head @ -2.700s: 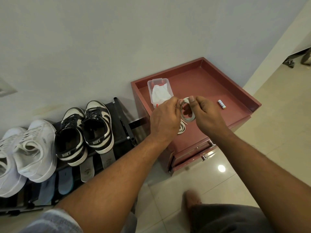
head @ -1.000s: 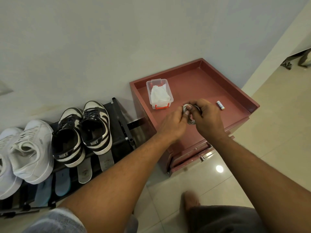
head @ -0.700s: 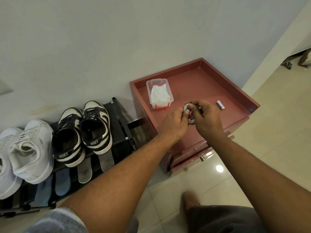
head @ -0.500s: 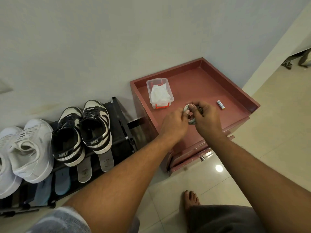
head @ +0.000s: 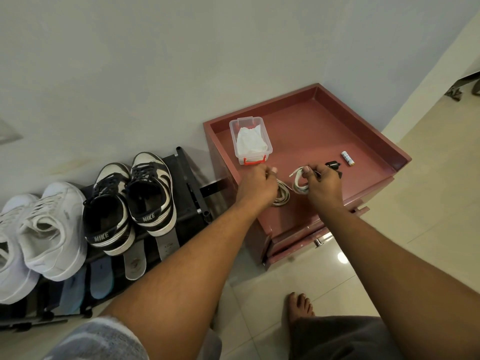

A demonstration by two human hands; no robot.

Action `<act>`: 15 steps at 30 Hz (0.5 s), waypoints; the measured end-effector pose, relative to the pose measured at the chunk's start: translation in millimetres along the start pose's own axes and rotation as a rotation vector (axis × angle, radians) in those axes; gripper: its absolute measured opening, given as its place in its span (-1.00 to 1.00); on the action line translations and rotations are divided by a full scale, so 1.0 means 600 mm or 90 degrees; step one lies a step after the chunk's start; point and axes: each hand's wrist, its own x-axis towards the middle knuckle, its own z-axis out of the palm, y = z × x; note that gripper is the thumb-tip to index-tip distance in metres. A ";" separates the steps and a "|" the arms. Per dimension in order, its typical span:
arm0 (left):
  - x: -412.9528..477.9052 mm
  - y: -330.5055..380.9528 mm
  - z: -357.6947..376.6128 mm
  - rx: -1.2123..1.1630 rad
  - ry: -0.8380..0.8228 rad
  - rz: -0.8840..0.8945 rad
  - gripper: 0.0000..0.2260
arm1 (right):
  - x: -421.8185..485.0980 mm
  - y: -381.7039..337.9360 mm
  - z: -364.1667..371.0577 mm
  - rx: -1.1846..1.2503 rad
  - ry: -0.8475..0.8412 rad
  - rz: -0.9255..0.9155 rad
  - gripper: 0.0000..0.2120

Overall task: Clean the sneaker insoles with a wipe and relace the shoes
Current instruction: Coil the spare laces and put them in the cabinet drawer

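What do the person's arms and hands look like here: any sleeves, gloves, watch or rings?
Both forearms are bare down to the left hand and right hand: no gloves, watch, bracelet or rings show. A light grey short sleeve covers the left upper arm; the right arm's sleeve is out of frame.

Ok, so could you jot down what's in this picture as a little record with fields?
Place: red cabinet beside a shoe rack
Right-hand grip: holds a coiled white lace
Left-hand grip: fingers curled over a second lace coil; hold unclear
Wipes: in a clear box on the cabinet
Sneakers: black-and-white pair and white pair on the rack
Insoles: grey, under the sneakers
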 end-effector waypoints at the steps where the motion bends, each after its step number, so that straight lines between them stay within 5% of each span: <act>1: 0.004 -0.001 -0.004 -0.007 0.011 0.000 -0.76 | 0.004 0.007 0.004 -0.003 0.002 0.009 -0.87; 15: 0.022 -0.030 -0.019 -0.021 0.025 0.014 -0.81 | 0.030 0.025 0.035 -0.152 0.032 -0.026 -0.82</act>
